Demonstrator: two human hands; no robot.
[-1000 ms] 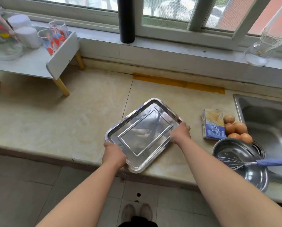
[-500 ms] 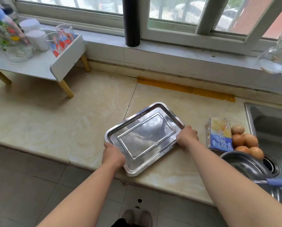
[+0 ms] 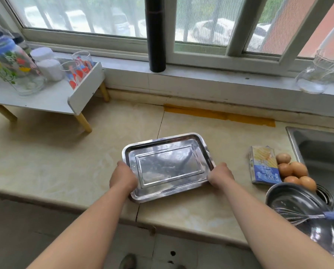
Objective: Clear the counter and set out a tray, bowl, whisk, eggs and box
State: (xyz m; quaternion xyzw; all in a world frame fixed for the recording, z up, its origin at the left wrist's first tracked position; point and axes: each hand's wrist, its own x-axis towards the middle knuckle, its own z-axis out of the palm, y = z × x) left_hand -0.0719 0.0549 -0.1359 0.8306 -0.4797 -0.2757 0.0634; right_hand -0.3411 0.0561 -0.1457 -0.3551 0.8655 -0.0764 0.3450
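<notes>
A shiny steel tray (image 3: 168, 150) lies on the beige counter (image 3: 55, 162), near its front edge. My left hand (image 3: 123, 177) grips the tray's left rim and my right hand (image 3: 220, 174) grips its right rim. To the right lies a blue and yellow box (image 3: 264, 165), with several brown eggs (image 3: 294, 170) beside it. A steel bowl (image 3: 290, 199) stands at the counter's right front, and a whisk (image 3: 305, 217) with a blue handle rests in it.
A steel sink (image 3: 321, 150) is at the far right. A small white shelf (image 3: 45, 100) on wooden legs at the back left carries a glass jug, jars and printed glasses. A black pipe (image 3: 155, 33) and a glass vase (image 3: 315, 78) stand on the windowsill.
Both hands have turned the tray from a diagonal lie to nearly square with the counter edge. They kept their grip on its two short sides.
</notes>
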